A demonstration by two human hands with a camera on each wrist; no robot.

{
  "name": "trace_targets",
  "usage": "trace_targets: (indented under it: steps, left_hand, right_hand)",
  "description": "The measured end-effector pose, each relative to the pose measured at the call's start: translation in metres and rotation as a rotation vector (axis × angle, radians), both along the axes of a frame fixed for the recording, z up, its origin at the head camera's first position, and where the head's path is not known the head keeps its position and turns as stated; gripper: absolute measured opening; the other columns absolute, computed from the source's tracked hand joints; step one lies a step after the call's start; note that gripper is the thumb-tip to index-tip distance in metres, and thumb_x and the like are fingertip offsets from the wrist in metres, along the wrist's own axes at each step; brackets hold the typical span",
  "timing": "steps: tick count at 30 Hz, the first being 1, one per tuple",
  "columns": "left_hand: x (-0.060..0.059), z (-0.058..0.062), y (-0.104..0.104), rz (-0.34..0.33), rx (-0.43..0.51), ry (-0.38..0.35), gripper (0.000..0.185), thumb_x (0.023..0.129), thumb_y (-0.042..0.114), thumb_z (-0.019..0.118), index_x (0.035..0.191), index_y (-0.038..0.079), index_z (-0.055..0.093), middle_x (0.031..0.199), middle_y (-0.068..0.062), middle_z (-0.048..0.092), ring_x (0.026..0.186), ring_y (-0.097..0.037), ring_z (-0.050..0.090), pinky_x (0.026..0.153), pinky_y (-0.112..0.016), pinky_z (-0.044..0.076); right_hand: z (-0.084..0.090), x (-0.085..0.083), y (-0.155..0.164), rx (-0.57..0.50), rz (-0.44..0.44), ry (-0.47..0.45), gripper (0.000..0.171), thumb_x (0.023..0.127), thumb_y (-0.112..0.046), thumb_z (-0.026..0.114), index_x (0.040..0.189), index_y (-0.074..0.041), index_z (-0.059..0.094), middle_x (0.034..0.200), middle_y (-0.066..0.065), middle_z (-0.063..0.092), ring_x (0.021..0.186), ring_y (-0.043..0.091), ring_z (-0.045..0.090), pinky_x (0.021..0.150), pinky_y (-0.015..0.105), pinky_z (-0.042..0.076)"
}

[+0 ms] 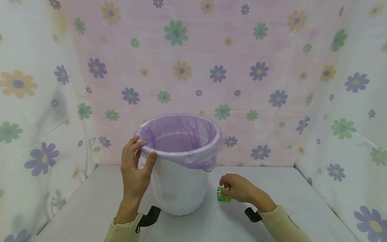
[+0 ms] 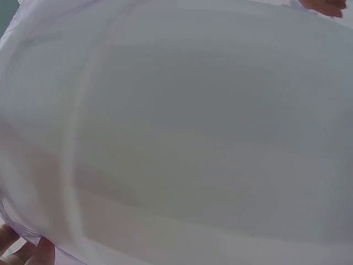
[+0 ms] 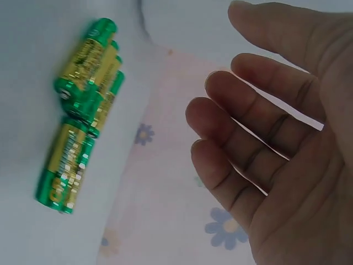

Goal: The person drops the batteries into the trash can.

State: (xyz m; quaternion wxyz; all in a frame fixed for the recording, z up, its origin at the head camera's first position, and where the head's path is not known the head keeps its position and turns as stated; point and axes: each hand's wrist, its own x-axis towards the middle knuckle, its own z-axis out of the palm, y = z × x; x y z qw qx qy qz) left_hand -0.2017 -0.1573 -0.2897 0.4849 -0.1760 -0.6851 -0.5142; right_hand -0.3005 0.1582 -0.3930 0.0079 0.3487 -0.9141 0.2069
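From the head we look forward and down; at the left wrist, closely onto the bin [image 2: 209,132]; at the right, toward batteries [image 3: 83,102] 2 views share, head and right.

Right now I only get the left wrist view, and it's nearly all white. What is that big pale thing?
Observer: The head view shows a white bin, open at the top and lined with a purple bag.
Visitor: Oh! Is there anything nearby that I'm missing?
Observer: Yes, several green-and-gold batteries lie on the white surface, to the right of the white bin as the head view shows it.
Visitor: Has anyone picked those up?
Observer: No. In the right wrist view the right hand is open beside them, with a visible gap between its fingers and the batteries.
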Motion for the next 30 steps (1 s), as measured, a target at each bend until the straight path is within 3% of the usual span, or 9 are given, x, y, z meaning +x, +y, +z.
trace_targets:
  steps: [5,12,30]
  left_hand:
    - [0.000,0.001,0.000,0.004,0.001,-0.001,0.035,0.082,-0.005,0.067,0.113,-0.014,0.052,0.134,-0.030,0.041,0.126,-0.043,0.041,0.106,-0.024,0.037]
    - [0.000,0.000,0.000,-0.001,0.002,-0.004,0.036,0.082,-0.006,0.068,0.113,-0.014,0.052,0.134,-0.030,0.041,0.126,-0.043,0.041,0.106,-0.025,0.037]
    - [-0.003,-0.003,-0.001,-0.018,0.015,0.012,0.036,0.084,0.001,0.069,0.114,-0.012,0.053,0.135,-0.028,0.041,0.125,-0.045,0.040,0.106,-0.024,0.037]
  right_hand:
    - [-0.016,-0.003,-0.002,0.019,0.010,-0.046,0.025,0.084,-0.027,0.074,0.103,-0.014,0.065,0.091,-0.006,0.059,0.083,0.012,0.053,0.073,0.032,0.048]
    - [-0.029,-0.003,-0.002,0.076,-0.007,-0.072,0.036,0.079,-0.036,0.076,0.107,-0.017,0.065,0.095,-0.009,0.057,0.087,0.008,0.052,0.078,0.032,0.050]
    - [-0.045,-0.006,-0.006,0.094,-0.009,-0.033,0.032,0.079,-0.030,0.077,0.103,-0.013,0.066,0.091,-0.009,0.056,0.082,0.007,0.050,0.074,0.029,0.049]
